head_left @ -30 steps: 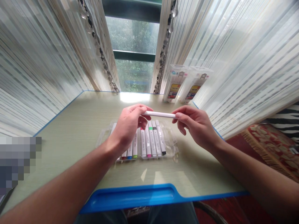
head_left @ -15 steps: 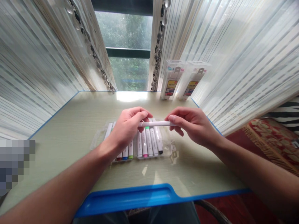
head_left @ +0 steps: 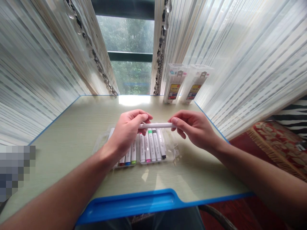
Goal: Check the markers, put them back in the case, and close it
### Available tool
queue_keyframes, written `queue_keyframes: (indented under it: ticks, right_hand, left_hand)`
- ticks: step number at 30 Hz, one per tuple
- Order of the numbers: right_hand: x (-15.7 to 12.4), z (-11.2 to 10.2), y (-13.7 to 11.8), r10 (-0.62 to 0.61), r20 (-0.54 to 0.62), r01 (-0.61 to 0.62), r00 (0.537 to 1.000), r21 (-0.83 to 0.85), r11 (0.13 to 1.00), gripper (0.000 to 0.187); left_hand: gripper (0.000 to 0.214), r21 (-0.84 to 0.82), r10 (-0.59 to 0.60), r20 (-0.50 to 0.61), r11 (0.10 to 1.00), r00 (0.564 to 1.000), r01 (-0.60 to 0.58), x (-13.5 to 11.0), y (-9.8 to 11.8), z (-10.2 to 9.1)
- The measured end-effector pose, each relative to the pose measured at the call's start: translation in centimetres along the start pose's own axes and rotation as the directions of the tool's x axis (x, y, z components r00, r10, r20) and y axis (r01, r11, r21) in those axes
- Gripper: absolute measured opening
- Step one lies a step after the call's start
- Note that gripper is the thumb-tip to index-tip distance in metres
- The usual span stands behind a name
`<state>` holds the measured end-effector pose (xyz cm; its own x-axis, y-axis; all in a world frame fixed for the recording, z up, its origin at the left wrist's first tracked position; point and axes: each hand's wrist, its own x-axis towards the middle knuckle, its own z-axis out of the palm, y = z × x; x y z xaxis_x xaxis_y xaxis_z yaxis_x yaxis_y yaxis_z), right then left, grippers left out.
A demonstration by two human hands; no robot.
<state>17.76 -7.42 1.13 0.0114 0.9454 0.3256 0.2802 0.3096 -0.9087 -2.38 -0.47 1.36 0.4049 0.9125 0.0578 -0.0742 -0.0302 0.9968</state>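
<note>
A white marker (head_left: 157,125) lies level between my two hands, above an open clear plastic case (head_left: 171,156). My left hand (head_left: 130,127) is closed round the marker's left end, which its fingers hide. At the other end, my right hand (head_left: 192,127) pinches the marker between thumb and fingertips. Several white markers (head_left: 152,147) with coloured ends, among them pink, green and black, rest side by side in the right half of the case. More markers (head_left: 128,158) with red, blue and lime ends show in its left half, partly covered by my left hand and wrist.
Two clear upright marker cases (head_left: 173,86) with yellow and red labels stand at the table's back right. The pale table (head_left: 203,172) has a blue edge and a blue front tray (head_left: 134,203). Striped curtains (head_left: 227,48) hang close around it, beside a window (head_left: 129,38).
The view has shifted slightly. Both hands keep hold of the white marker, and its position between them looks nearly the same.
</note>
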Motion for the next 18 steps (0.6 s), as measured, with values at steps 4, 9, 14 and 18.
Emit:
queue_keyframes:
  ticks: [4, 9, 14, 18]
  right_hand:
    - [0.10, 0.06, 0.29, 0.015, -0.045, -0.014, 0.999, 0.018, 1.000, 0.025]
    - [0.13, 0.13, 0.51, 0.008, -0.080, -0.006, 0.997, 0.025, 1.000, 0.027]
    - [-0.01, 0.33, 0.67, -0.011, -0.071, 0.013, 0.997, 0.038, 0.999, 0.027]
    - [-0.20, 0.56, 0.71, -0.037, -0.044, 0.040, 0.998, 0.061, 0.997, 0.025]
  left_hand:
    - [0.008, -0.146, 0.024, -0.031, 0.989, 0.999, -0.028, 0.05, 0.25, -0.13]
    - [0.009, -0.216, 0.058, -0.048, 0.974, 0.997, -0.067, 0.06, 0.60, -0.26]
    - [0.009, -0.237, 0.065, -0.062, 0.968, 0.996, -0.078, 0.05, 0.75, -0.17]
    - [0.010, -0.237, 0.063, -0.079, 0.968, 0.995, -0.080, 0.05, 0.65, -0.22]
